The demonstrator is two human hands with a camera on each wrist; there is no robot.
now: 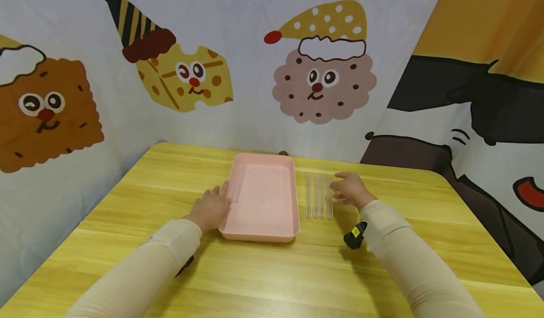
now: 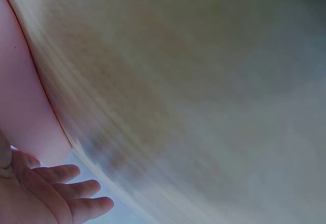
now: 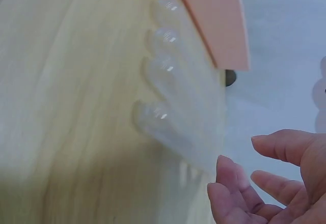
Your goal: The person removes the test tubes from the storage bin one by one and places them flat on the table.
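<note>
A shallow pink tray (image 1: 260, 237) lies on the table. My left hand (image 1: 211, 208) is at its left wall, fingers extended; the left wrist view shows that hand (image 2: 48, 196) with fingers spread beside the pink wall. Inside the tray, along its left side, lies clear tube-like glassware (image 1: 239, 188), its count hard to tell. To the right of the tray several clear test tubes (image 1: 329, 207) lie roughly parallel, rounded ends toward me. Beside the rightmost tube is my right hand (image 1: 352, 189). In the right wrist view, thumb and fingers (image 3: 232, 175) are parted, with nothing held between them.
The wood-grain table (image 1: 272, 280) ends at a cloth backdrop (image 1: 250, 124) printed with cartoon snacks. A small dark round thing (image 1: 283, 153) shows behind the tray's far edge. A black wrist device (image 1: 355, 236) sits under my right sleeve.
</note>
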